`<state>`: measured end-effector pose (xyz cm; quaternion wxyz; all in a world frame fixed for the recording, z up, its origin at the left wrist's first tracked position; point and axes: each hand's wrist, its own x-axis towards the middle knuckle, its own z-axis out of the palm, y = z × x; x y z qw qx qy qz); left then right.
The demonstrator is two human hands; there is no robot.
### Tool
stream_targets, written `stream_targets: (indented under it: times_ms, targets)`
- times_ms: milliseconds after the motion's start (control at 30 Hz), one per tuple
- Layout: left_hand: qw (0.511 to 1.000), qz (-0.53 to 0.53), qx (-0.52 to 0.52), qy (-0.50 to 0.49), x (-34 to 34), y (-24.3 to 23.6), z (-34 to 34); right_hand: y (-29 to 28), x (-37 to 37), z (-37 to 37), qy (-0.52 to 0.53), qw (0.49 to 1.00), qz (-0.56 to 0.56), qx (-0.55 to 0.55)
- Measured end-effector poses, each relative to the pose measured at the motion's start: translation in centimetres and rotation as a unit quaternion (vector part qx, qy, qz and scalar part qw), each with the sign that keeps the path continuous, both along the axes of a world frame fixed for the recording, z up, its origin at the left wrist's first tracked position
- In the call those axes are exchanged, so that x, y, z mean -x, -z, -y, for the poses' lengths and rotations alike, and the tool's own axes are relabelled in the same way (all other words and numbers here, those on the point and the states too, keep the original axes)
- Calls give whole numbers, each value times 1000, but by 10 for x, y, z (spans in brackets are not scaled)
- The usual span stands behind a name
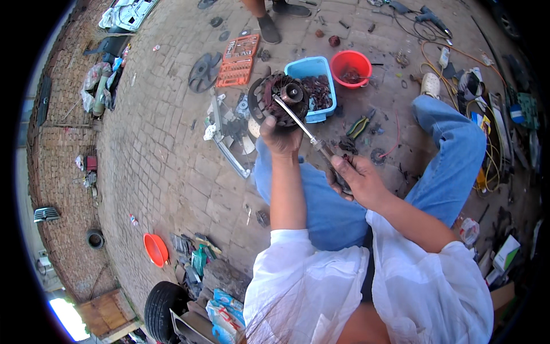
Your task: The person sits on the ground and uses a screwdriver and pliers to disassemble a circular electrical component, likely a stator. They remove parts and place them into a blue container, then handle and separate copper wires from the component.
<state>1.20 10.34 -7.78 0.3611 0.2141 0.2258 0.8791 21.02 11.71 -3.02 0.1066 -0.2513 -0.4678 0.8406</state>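
Observation:
My left hand (282,139) is closed around the underside of a dark, round motor part (269,96), holding it up above my leg. A shiny metal hub (293,93) sits in its middle, with dark windings around it. My right hand (362,179) grips the dark handle of a screwdriver (297,120). The long bright shaft slants up to the left, and its tip meets the motor part beside the hub. Just beyond, a blue basin (318,117) contains dark reddish scraps. To its right stands a red bowl (350,55) with a few bits inside.
An orange socket set case (236,66) lies ahead, near a black fan wheel (204,73). Pliers (360,126) rest right of my knee. Loose metal parts (226,135) lie at left. Cords and a power tool (433,20) are far right. Another person's shoe (268,28) shows ahead.

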Motion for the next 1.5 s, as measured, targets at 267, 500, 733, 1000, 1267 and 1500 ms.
stream_targets:
  times_ms: [267,500,733,1000,1267,1500]
  targets:
    - [997,-26,-6,76,1,-17,-7,40,1,-4,109,941,37,-317]
    - [969,33,68,234,23,-21,6,35,-25,-53,73,773,46,-628]
    - [974,18,83,211,15,-13,4,21,-37,-72,34,740,62,-669]
    - [987,0,0,161,1,-12,-9,48,-26,-32,70,955,80,-277]
    - [981,-14,37,189,8,-16,-2,21,-24,-58,6,897,80,-434]
    - [985,3,49,164,5,-18,-2,-5,-22,-52,-20,943,125,-309]
